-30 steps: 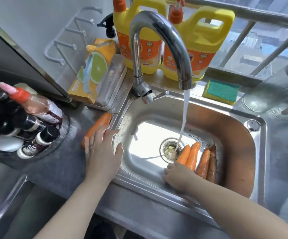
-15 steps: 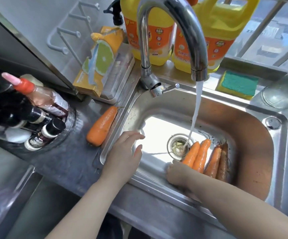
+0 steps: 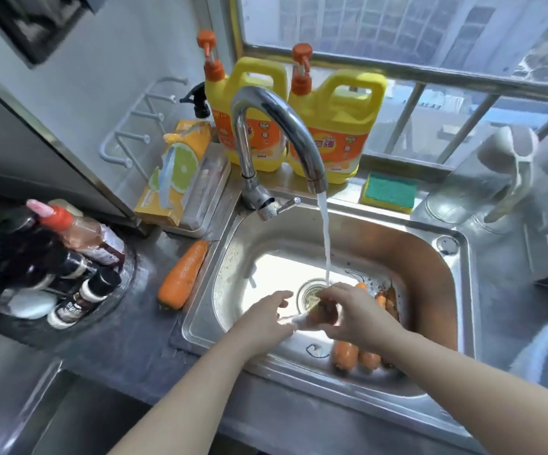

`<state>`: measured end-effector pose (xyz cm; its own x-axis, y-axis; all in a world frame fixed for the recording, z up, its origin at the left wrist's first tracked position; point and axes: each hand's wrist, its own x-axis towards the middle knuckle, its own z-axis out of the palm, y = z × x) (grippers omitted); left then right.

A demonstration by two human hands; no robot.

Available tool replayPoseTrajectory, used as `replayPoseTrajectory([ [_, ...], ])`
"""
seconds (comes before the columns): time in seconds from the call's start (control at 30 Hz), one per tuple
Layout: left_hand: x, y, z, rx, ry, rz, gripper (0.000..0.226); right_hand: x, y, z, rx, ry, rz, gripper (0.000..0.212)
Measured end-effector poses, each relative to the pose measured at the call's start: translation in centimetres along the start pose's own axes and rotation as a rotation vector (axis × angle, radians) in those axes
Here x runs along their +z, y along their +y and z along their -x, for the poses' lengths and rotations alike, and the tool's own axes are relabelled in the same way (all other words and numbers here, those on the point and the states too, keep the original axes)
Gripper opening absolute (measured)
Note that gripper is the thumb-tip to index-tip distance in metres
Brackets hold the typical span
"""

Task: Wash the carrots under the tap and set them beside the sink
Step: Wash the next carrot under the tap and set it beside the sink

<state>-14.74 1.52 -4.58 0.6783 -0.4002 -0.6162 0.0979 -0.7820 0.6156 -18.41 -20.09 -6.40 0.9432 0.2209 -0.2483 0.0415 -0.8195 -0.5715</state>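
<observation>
One orange carrot (image 3: 183,275) lies on the dark counter just left of the steel sink (image 3: 456,310). Several more carrots (image 3: 354,354) lie in the basin's right half, partly hidden under my right forearm. The tap (image 3: 275,126) runs, and its stream falls by the drain (image 3: 310,295). My right hand (image 3: 353,315) is shut on a carrot (image 3: 323,313) held under the stream above the drain. My left hand (image 3: 262,320) is beside it with fingers spread, at that carrot's left end; whether it touches is unclear.
Two yellow detergent jugs (image 3: 335,126) stand behind the tap. A green-and-yellow sponge (image 3: 389,192) lies on the back ledge. Sauce bottles (image 3: 69,257) crowd the counter at left. A yellow box (image 3: 174,172) leans on a clear tray. Glassware (image 3: 482,178) stands at right.
My left hand left the carrot on the counter and moved right into the basin. My right hand lifted a carrot from the pile up under the stream.
</observation>
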Motion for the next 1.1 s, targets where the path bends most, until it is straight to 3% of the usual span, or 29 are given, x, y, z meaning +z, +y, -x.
replayPoseTrajectory([
  [0.07, 1.1, 1.4, -1.0, 0.058, -0.072, -0.055, 0.076, -0.5, -0.8, 0.3, 0.044, 0.09, -0.092, 0.057],
  [0.2, 2.4, 3.9, -2.5, 0.139, 0.024, 0.048, 0.041, -2.5, -1.7, -0.2, 0.076, 0.156, -0.125, 0.055],
  [0.3, 2.0, 4.7, -2.8, 0.162, 0.078, 0.129, 0.032, -4.7, -2.6, -0.2, 0.095, 0.238, -0.167, 0.052],
  [0.5, -0.7, 8.0, -0.4, 0.223, 0.21, 0.329, 0.032, -9.0, -6.0, -1.2, 0.151, 0.355, -0.469, 0.038],
  [0.73, -2.1, 11.0, 0.5, 0.311, 0.442, 0.189, 0.043, -9.7, -8.5, -3.4, 0.271, 0.548, -0.741, 0.015],
  [0.8, -2.2, 11.0, 0.9, 0.306, 0.439, 0.176, 0.043, -9.8, -8.6, -3.7, 0.295, 0.51, -0.918, 0.013],
  [0.9, -2.9, 10.2, 0.9, 0.255, 0.383, 0.191, 0.038, -10.1, -8.3, -3.5, 0.243, 0.299, -1.227, 0.019],
  [1.0, -3.5, 10.6, 1.1, 0.196, 0.335, 0.172, 0.037, -9.9, -7.6, -3.5, 0.2, 0.253, -1.1, 0.021],
  [1.1, -3.6, 11.2, 1.2, 0.23, 0.402, 0.053, 0.045, -9.9, -8.4, -4.0, 0.248, 0.393, -0.884, 0.029],
])
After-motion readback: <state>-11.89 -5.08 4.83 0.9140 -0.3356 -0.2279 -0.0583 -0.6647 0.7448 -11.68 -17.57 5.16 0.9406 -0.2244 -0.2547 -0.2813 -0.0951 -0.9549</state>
